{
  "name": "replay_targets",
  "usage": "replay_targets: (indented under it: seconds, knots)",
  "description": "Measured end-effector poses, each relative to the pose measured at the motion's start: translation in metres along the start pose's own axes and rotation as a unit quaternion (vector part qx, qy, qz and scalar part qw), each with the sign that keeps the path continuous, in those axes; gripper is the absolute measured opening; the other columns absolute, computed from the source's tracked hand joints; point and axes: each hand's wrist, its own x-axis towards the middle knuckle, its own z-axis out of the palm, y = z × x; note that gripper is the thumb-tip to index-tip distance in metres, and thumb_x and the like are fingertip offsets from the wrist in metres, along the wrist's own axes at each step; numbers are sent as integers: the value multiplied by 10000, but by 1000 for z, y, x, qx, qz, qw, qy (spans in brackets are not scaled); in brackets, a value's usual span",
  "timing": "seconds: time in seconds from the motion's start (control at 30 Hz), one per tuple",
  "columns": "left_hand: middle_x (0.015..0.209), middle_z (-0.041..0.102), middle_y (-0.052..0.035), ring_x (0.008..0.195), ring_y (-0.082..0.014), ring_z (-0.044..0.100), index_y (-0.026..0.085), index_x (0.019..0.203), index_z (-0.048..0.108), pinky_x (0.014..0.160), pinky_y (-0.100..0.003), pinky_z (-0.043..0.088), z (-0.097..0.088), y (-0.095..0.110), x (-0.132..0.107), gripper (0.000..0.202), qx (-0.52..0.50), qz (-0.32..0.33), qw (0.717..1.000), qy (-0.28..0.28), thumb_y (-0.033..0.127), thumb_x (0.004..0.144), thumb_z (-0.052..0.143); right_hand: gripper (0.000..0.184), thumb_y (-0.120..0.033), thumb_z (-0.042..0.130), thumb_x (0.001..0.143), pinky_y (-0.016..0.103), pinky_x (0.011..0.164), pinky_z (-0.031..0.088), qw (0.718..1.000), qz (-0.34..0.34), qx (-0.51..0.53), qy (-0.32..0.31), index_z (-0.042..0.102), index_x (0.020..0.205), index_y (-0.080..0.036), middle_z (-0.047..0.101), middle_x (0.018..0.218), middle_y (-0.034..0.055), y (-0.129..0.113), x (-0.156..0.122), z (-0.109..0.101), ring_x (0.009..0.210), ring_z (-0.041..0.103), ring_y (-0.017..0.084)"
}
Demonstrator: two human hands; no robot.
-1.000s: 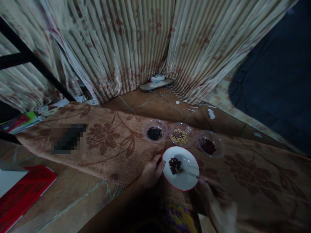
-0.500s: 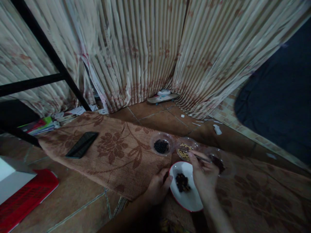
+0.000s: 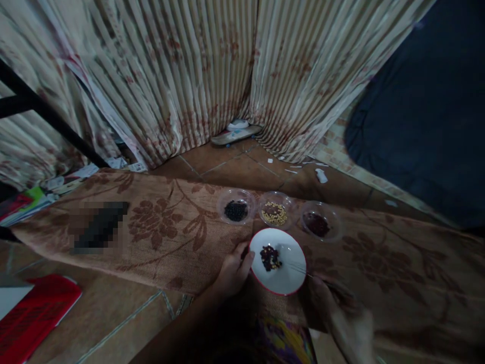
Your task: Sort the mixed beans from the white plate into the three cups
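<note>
My left hand [image 3: 235,270] grips the left rim of a white bowl [image 3: 278,283] with a red edge. Inside the bowl lies a small mixed pile of beans [image 3: 270,258], mostly dark red and black with some yellow. My right hand [image 3: 337,308], blurred by motion, is closed on thin metal tweezers [image 3: 297,266], whose tips reach over the bowl's right side. Behind the bowl stand three clear plastic cups in a row: one with black beans [image 3: 235,211], one with yellow beans [image 3: 276,214], one with dark red beans [image 3: 317,225].
A brown flowered cloth [image 3: 189,212] covers the long table. A pixelated dark object [image 3: 100,227] lies on its left part. Behind are striped curtains [image 3: 197,76] and a skateboard [image 3: 237,135] on the floor. A red bag [image 3: 53,308] is at lower left.
My right hand and the tweezers have moved from the yellow-bean cup back to the bowl's right side. My left hand still holds the bowl. The view has shifted.
</note>
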Motion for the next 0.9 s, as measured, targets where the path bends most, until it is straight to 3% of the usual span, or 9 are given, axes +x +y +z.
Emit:
replay_targets:
  seconds: [0.37, 0.9]
  knots:
    - [708, 646, -11, 718, -179, 634, 184, 1174, 532, 678, -260, 481, 0, 0, 1, 348, 6, -1, 1000, 0, 382, 919, 403, 295, -464, 617, 760, 344, 762, 523, 999, -47, -1, -13, 702, 813, -186, 696, 901, 83, 7, -4, 22, 866, 645, 226]
    - [777, 663, -10, 742, -170, 628, 193, 1173, 529, 695, -256, 483, 1, 1, 0, 336, 8, -2, 1000, 12, 370, 915, 408, 271, -447, 595, 781, 334, 741, 526, 996, -87, -27, -15, 698, 805, -197, 694, 886, 78, -2, -7, 21, 831, 647, 216]
